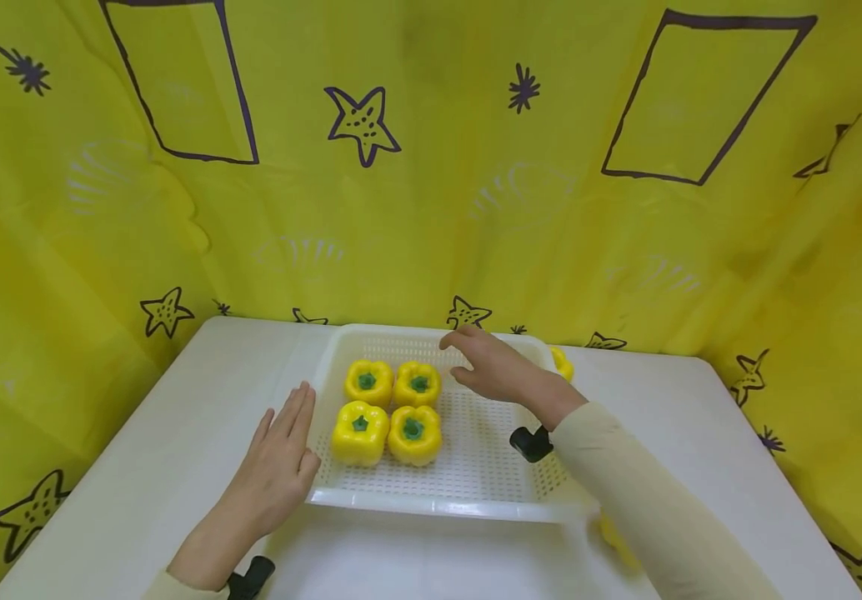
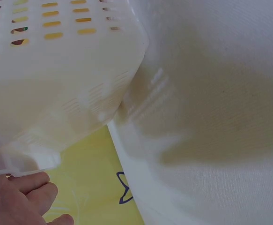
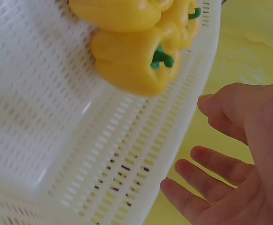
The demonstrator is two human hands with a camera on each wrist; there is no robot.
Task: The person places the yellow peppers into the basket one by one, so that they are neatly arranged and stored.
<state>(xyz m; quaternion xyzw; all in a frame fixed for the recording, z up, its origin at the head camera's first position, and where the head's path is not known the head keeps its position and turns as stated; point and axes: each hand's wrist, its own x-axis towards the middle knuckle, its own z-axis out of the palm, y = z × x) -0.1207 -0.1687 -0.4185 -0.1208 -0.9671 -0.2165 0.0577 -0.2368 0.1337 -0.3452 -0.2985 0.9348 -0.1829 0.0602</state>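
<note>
Several yellow bell peppers (image 1: 388, 412) with green stems stand in two rows on the left side of a white plastic basket (image 1: 461, 507). Beside the basket's left rim is my left hand (image 1: 269, 475), its fingers straight and holding nothing. In the left wrist view its fingertips (image 2: 41, 197) are close to the basket's rim; I cannot tell whether they touch. My right hand (image 1: 494, 367) is over the basket's back right part, fingers spread and loosely bent, with nothing in it. The right wrist view shows that hand (image 3: 239, 164) near the rim, apart from the peppers (image 3: 131, 61).
Outside the basket on the right, a yellow pepper (image 1: 562, 363) shows behind my right wrist, and another yellow thing (image 1: 615, 533) is partly hidden by my right sleeve. The white table (image 1: 671, 417) is backed by a yellow curtain (image 1: 431, 217) with starfish drawings.
</note>
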